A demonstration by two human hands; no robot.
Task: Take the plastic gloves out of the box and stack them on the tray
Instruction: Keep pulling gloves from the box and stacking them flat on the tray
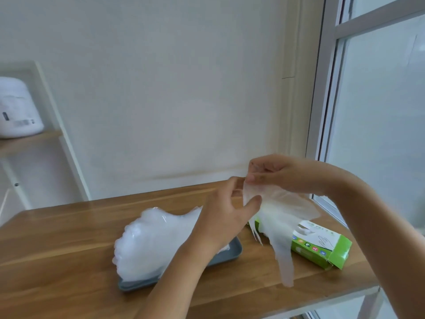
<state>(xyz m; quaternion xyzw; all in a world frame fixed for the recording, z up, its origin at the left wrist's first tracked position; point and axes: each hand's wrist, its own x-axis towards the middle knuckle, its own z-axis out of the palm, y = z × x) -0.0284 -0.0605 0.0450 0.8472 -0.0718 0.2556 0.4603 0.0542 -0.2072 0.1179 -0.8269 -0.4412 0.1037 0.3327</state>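
Over a wooden table (69, 238) by the window, the right hand (282, 173) pinches the cuff edge of one plastic glove (282, 217) between fingertips and thumb. The left hand (225, 217) pinches the same edge just beside it, likely to spread the thin film flat. The glove hangs from that grip, its fingers trailing across the open green box (322, 247), while the grey tray (227, 254) to the left already carries a puffy stack of gloves (149, 245), its likely destination.

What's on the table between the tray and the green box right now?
Head view: bare table there. The glove, pinched by the left hand and right hand, dangles above that gap.
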